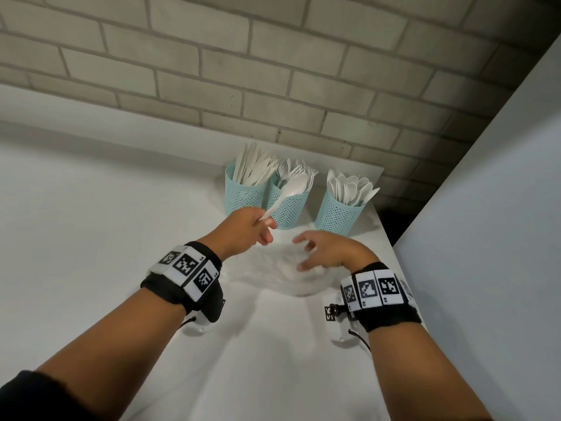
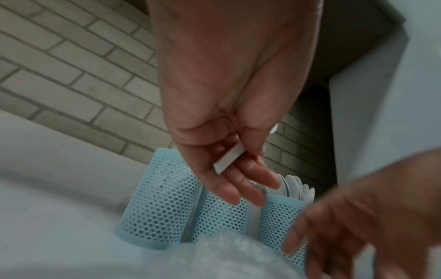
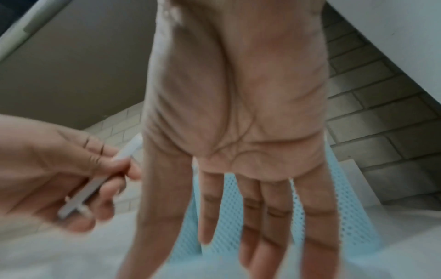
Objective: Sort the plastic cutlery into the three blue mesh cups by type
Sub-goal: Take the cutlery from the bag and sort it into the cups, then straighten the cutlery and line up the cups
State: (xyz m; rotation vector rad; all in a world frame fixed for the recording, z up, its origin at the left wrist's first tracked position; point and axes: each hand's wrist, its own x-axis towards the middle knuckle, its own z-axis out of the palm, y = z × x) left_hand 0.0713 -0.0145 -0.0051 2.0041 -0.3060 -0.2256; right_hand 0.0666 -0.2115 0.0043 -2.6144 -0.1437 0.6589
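Three blue mesh cups point(image 1: 287, 205) stand in a row, one white spoon point(image 1: 288, 189) is out, and two hands point(image 1: 246, 227) are busy.

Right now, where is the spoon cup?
In the head view, the spoon cup stands rightmost of three, apart from the fork cup, beyond the right hand.

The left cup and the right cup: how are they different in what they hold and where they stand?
The left cup holds long flat pieces that look like knives; the right cup holds spoons. The left cup stands right beside the middle cup, perhaps touching it; the right cup stands apart, with a gap. Both are upright blue mesh cups, nearly full.
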